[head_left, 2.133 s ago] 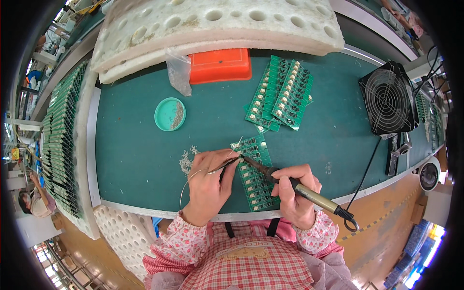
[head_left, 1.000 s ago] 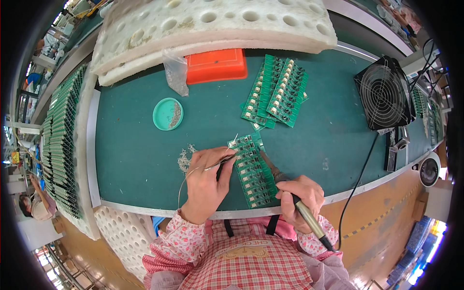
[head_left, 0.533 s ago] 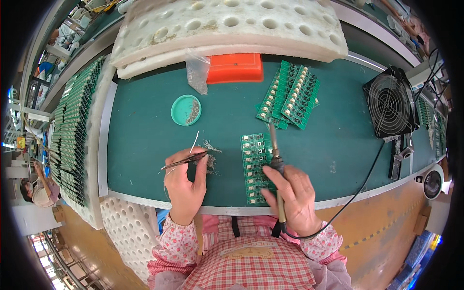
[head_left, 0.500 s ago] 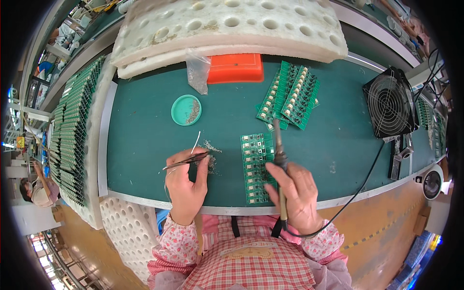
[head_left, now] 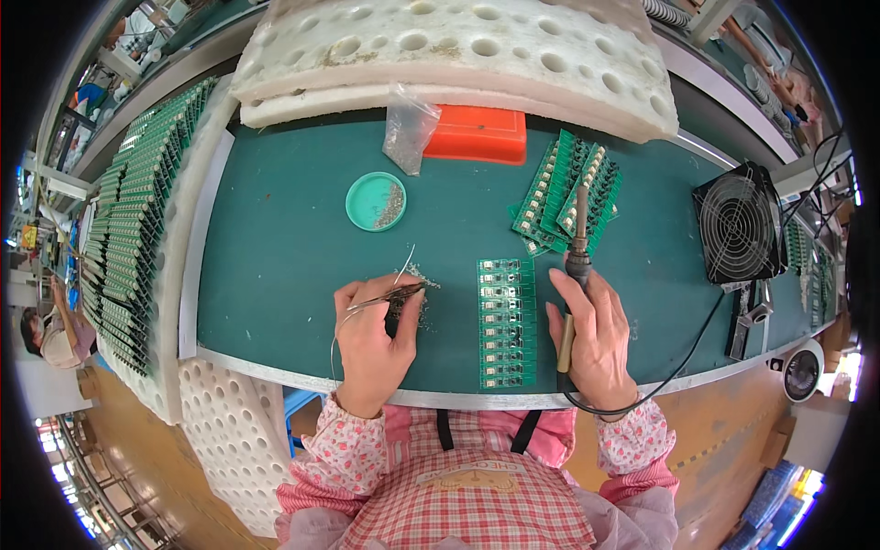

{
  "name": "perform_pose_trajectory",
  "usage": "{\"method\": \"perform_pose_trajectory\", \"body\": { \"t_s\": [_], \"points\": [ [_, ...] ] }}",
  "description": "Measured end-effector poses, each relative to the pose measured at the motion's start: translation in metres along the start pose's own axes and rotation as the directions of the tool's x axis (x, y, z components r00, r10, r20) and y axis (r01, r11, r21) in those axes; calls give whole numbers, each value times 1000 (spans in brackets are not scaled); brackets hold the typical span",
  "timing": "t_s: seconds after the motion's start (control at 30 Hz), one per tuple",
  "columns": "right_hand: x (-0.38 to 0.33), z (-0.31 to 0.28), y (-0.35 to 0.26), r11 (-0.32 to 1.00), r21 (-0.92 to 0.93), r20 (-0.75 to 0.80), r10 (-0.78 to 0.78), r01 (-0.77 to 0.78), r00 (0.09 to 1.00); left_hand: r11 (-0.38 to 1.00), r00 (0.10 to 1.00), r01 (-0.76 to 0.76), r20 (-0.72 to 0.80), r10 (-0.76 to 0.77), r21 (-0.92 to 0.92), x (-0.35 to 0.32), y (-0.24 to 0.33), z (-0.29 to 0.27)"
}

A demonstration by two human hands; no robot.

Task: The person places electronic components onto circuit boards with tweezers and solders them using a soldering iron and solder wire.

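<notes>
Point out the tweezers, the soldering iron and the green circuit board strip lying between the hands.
tweezers [head_left: 390, 295], head view, on the metal arms.
soldering iron [head_left: 579, 240], head view, on the barrel.
green circuit board strip [head_left: 506, 323], head view, on its middle.

A long table [head_left: 275, 238] with a dark green top and a pale metal front edge runs across the view under bright, even light. White foam trays full of round holes lie along its far side [head_left: 458, 46] and hang off its near left corner [head_left: 229, 431], while a black fan [head_left: 738, 225] stands at the right end. Below the table the floor [head_left: 733, 431] is yellowish brown, and more workbenches [head_left: 147, 37] show at the upper left.
</notes>
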State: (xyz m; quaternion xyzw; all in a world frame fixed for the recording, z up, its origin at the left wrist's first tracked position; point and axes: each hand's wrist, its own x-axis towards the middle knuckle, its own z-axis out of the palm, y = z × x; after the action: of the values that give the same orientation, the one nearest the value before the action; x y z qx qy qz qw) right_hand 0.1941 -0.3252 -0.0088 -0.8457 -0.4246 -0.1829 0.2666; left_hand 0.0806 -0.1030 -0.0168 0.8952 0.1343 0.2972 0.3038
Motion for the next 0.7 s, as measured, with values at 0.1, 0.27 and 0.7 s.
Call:
{"method": "perform_pose_trajectory", "body": {
  "t_s": [0.1,0.27,0.7],
  "points": [
    [23,-1,5,988,-31,71,-147,150,987,1000,999,21,36,-21,-1,0,3,0],
    [62,20,18,920,-95,197,-357,381,913,999,1000,-23,0,23,-25,-3,-2,3],
    [13,-11,49,931,-211,208,-254,297,945,1000,1000,-26,7,26,-11,-2,-2,1]
  ]
}}
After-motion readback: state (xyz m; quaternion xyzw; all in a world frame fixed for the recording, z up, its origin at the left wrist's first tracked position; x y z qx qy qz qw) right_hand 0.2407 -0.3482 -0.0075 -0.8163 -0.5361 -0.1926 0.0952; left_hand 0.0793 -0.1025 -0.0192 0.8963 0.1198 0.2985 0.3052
